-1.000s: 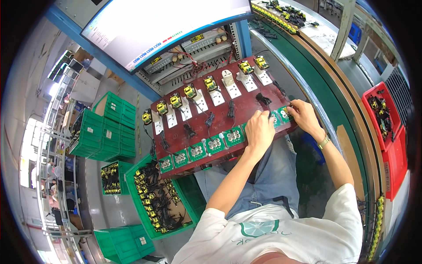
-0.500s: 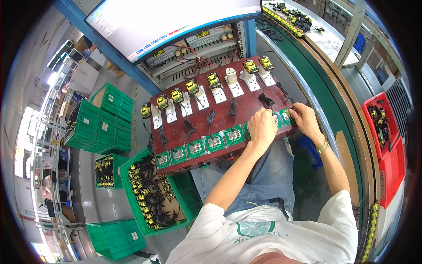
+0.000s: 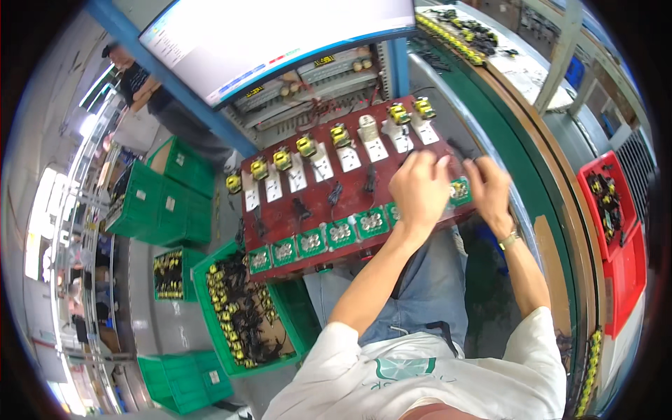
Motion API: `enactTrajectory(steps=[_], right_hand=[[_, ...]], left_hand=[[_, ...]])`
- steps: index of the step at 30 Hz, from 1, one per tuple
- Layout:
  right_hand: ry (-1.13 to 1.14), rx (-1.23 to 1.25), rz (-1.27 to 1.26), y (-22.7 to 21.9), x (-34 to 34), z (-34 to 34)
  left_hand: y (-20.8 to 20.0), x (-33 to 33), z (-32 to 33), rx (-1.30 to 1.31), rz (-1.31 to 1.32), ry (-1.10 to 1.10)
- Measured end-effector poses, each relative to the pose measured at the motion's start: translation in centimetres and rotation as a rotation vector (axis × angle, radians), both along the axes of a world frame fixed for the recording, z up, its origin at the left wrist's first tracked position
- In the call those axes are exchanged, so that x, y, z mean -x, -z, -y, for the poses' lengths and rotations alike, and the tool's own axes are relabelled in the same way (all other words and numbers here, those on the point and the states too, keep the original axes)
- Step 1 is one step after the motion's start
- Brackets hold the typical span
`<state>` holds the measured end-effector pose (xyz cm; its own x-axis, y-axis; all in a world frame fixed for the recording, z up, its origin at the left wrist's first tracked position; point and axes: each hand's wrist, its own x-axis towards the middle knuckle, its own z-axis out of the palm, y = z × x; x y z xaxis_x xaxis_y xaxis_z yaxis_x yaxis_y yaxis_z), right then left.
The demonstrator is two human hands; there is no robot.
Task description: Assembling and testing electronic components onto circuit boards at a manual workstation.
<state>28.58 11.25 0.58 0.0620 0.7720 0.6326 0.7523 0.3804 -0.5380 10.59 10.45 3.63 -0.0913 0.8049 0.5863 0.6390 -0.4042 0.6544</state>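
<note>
Working at the right end of a dark red test board [image 3: 329, 203] carrying yellow-wound transformers on white sockets.
Left hand [image 3: 418, 187] lies knuckles-up, fingers curled together over the green terminal block [image 3: 460, 190]; right hand [image 3: 490, 187] pinches beside it, contents hidden. Seating there needs care. Green crate of transformers [image 3: 241, 311] sits below left.

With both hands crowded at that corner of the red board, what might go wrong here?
Both the left hand and right hand work close together over the right end of the dark red board, so one may knock a green socket or catch the black leads lying on it. The hands look blurred, and a fast move might nudge the yellow parts seated along the back row.
</note>
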Motion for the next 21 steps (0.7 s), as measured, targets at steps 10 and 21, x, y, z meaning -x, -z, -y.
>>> enactTrajectory(steps=[10,21], right_hand=[[-0.322,0.479,0.140,-10.1,0.1,0.2],[-0.124,0.394,0.381,-1.4,2.4,-20.7]], left_hand=[[-5.7,2.9,-6.9,0.194,-0.438,0.054],[-1.2,0.0,-19.1,0.574,-0.415,-0.028]])
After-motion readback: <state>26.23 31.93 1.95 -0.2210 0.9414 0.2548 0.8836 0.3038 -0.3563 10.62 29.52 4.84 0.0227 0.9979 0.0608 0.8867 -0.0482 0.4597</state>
